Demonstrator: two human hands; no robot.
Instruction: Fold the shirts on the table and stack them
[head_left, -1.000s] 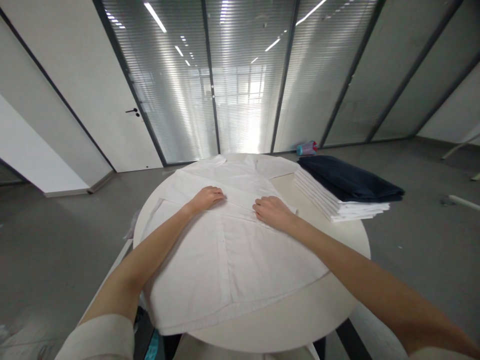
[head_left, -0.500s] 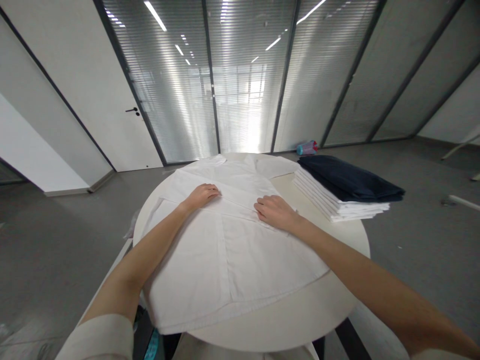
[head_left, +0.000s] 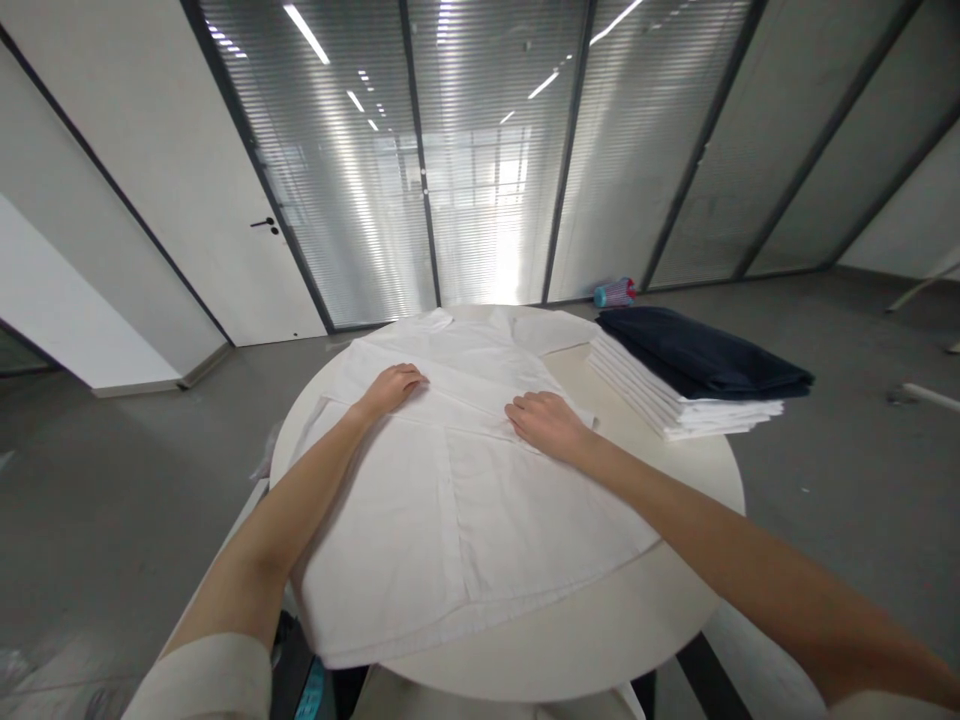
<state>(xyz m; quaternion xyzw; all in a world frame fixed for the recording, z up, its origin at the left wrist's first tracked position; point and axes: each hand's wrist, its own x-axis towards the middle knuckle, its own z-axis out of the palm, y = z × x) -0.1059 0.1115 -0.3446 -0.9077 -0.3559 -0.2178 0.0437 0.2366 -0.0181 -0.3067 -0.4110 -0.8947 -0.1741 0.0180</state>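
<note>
A white shirt (head_left: 405, 510) lies spread over the round white table (head_left: 600, 640), its hem towards me and its collar at the far side. My left hand (head_left: 395, 387) rests on the upper left of the cloth, its fingers curled together against it. On the right half my right hand (head_left: 546, 420) touches the fabric near a fold, fingers bent and close together. Whether either hand pinches cloth is too small to tell.
At the table's right edge stands a stack of folded white cloths (head_left: 660, 400) with folded dark navy cloth (head_left: 697, 350) on top. A blue and red object (head_left: 615, 292) lies on the floor by the glass wall. White furniture legs show at the far right.
My left hand has slid a little to the left over the shirt. The right hand has hardly moved. The view has shifted slightly.
</note>
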